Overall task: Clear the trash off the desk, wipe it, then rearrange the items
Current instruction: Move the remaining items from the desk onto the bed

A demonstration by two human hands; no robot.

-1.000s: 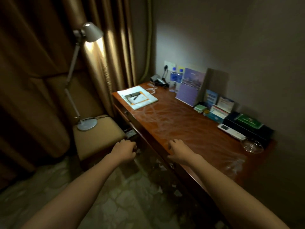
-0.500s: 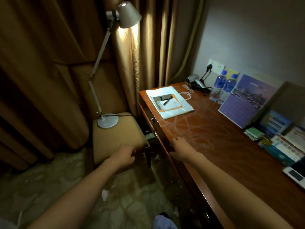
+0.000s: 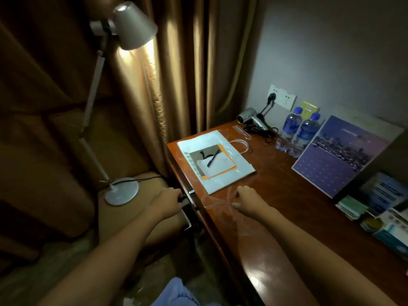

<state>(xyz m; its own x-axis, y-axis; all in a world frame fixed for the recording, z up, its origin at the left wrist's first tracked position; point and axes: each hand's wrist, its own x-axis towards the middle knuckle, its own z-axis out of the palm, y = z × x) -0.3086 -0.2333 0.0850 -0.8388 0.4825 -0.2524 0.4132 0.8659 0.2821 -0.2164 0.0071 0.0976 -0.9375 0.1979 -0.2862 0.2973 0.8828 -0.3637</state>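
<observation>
Progress, as judged: the surface [image 3: 309, 217] carries pale swirled wipe streaks across its near and middle part, so the wiping is taken as done or nearly so. No loose trash is seen on the top. Small pale scraps are faintly made out on the floor below the near edge; what they are cannot be told. Rearranging appears to be what is left.

Items are noted along the far and right side. A white paper bag [image 3: 215, 161] lies flat at the far left corner, with a pad and a black pen [image 3: 212, 159] on it. A hair dryer [image 3: 251, 120] lies by the wall socket, two water bottles [image 3: 298, 131] stand just right of it, and a purple folder [image 3: 340, 155] leans against the wall. Cards and leaflets [image 3: 375, 202] are stacked at the right edge. A desk lamp [image 3: 122, 191] stands on a cushioned stool to the left.

Hands: the left hand [image 3: 169, 203] is curled at the drawer front beneath the left edge, gripping what appears to be a small dark drawer handle [image 3: 183, 198]; the drawer looks slightly pulled out. The right hand [image 3: 247, 200] rests on the surface near the bag's near corner, fingers loosely curled under, nothing visibly held.
</observation>
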